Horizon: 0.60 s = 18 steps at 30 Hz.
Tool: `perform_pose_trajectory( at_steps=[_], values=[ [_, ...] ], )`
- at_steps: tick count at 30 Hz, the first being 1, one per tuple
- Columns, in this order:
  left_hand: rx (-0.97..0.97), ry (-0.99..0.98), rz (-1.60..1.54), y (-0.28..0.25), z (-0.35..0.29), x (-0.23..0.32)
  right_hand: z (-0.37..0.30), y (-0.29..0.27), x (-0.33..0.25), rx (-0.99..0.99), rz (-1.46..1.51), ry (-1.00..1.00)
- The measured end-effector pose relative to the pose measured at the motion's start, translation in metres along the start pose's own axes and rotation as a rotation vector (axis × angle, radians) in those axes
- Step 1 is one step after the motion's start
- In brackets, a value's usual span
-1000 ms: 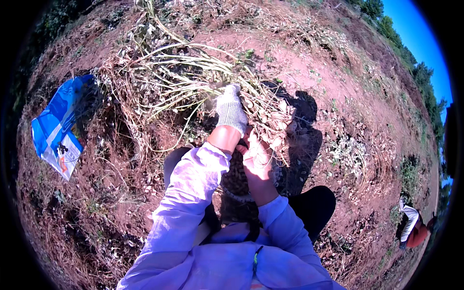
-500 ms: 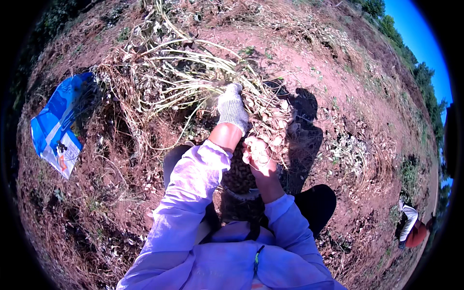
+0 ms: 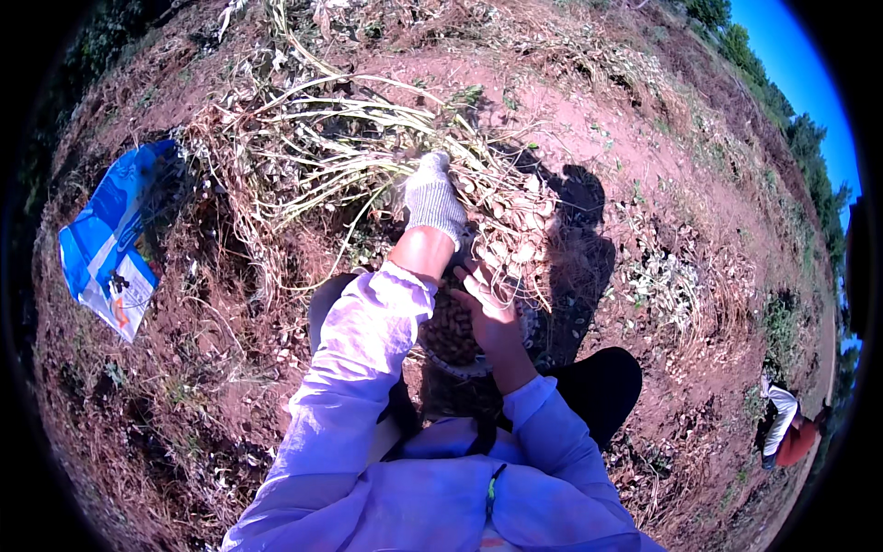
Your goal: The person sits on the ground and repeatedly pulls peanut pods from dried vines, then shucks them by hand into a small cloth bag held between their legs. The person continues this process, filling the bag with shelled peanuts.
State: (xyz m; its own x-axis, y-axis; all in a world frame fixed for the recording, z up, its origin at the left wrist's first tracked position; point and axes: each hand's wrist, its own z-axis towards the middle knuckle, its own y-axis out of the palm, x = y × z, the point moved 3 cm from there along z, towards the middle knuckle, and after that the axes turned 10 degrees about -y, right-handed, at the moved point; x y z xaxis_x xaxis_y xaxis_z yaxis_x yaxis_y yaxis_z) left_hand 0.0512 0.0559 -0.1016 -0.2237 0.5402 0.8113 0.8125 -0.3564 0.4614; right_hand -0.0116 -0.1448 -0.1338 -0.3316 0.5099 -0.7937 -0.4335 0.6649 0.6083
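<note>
My left hand (image 3: 432, 198), in a pale knit glove, is closed around the stems of a bundle of peanut plants (image 3: 354, 152). Clusters of pale peanuts (image 3: 522, 225) hang at the root end, to the right of the glove. My bare right hand (image 3: 494, 317) is just below these pods, thumb apart from the fingers; its fingertips are close to the lowest pods, and whether they touch is unclear. Beneath both hands a round container (image 3: 467, 373) with a pale rim holds many loose peanuts (image 3: 448, 333). My forearms and the shade hide part of it.
A blue and white plastic sack (image 3: 115, 235) lies at the left on dry vines. My bent knee (image 3: 602, 391) is right of the container. Dry plant litter (image 3: 667, 285) covers reddish soil. Another person (image 3: 793, 432) is low at the far right.
My right hand has shifted slightly down and left, its thumb now spread from the fingers; more loose peanuts show in the container. The gloved hand and plants have moved slightly up and left.
</note>
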Motion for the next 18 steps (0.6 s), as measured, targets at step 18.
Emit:
perform_pose_trajectory(
  at_steps=[18],
  values=[
    [-0.106, 0.058, 0.086, -0.001, 0.016, -0.027, 0.046, -0.001, 0.007, -0.196, 0.261, 0.012]
  ],
)
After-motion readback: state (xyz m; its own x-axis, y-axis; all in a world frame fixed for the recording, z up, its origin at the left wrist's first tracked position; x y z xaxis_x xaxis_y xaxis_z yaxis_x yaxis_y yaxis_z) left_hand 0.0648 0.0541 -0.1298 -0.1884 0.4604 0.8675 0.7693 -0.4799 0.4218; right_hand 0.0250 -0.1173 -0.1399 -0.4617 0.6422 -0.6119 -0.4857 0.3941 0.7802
